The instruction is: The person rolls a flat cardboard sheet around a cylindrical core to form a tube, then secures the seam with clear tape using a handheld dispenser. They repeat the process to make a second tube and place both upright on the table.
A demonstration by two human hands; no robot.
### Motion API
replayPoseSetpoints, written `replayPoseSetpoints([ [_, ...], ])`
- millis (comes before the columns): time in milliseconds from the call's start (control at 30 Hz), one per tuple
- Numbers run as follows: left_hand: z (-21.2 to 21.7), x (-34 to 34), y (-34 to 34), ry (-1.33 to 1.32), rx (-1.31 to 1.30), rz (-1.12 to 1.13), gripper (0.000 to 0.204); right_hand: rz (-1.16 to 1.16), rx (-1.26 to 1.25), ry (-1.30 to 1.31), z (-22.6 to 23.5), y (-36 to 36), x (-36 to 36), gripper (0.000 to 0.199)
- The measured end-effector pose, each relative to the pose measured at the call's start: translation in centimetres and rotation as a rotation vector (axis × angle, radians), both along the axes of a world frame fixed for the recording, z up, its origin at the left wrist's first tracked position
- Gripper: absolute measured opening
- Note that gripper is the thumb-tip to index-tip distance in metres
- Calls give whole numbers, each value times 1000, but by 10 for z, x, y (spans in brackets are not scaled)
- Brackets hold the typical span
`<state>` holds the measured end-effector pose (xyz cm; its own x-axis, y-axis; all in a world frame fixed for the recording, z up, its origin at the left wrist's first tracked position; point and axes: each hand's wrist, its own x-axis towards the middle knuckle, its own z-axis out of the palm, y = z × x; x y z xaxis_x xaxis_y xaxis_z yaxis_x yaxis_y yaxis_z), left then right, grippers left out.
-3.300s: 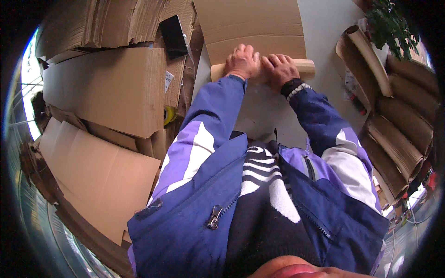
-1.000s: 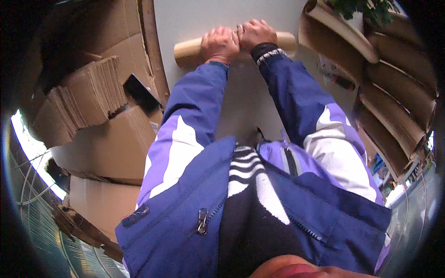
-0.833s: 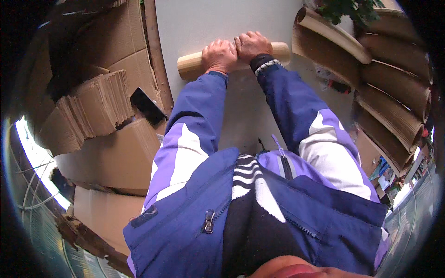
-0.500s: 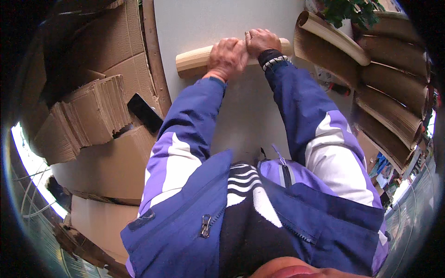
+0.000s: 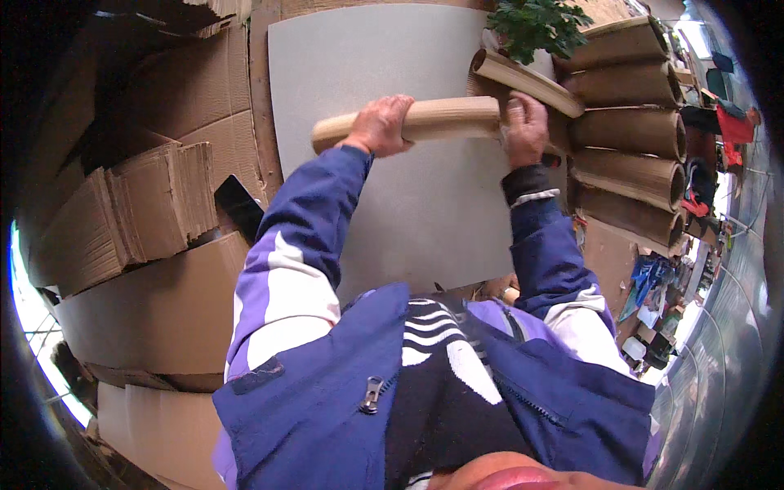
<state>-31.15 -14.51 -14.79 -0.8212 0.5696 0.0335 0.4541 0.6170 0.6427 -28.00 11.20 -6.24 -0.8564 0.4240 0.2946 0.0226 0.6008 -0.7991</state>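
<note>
A tan cardboard roll (image 5: 453, 119) lies crosswise over a pale grey board (image 5: 429, 212). My left hand (image 5: 380, 126) is closed around it, left of its middle, fingers over the top. At the roll's right end is my right hand (image 5: 525, 131), its fingers curled against the end; part of its grip is hidden. Just beyond that hand, another cardboard roll (image 5: 531, 82) lies slantwise at the board's far right corner, below a green leafy plant (image 5: 539, 26).
Several finished-looking cardboard rolls (image 5: 625, 135) are stacked at the right. Folded cardboard (image 5: 155, 204) and larger sheets crowd the left side. A black phone-like slab (image 5: 238, 206) rests beside the board's left edge. Mixed clutter (image 5: 649, 286) spreads at the far right.
My right hand has moved from the top of the roll to its right end. My left hand has slid left along it. The view has shifted, showing more of the right side.
</note>
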Motion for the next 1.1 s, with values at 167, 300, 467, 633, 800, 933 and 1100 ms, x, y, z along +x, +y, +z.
replayPoseSetpoints([
  [167,29,71,3,-89,504,33,73,511,-26,-203,83,-38,1,24],
  [300,39,109,-8,137,536,206,81,712,581,37,117,-106,25,22],
  [467,70,129,-13,208,761,354,85,720,754,-45,125,-164,34,18],
  [633,75,109,-15,128,565,442,81,628,834,-175,125,-181,20,23],
  [800,84,98,-34,-20,674,599,76,594,331,130,125,-197,-8,13],
  [933,99,103,-62,-476,1477,681,55,668,136,39,115,-172,16,44],
  [1100,75,139,-67,-636,1772,839,60,828,598,-237,65,-169,126,93],
])
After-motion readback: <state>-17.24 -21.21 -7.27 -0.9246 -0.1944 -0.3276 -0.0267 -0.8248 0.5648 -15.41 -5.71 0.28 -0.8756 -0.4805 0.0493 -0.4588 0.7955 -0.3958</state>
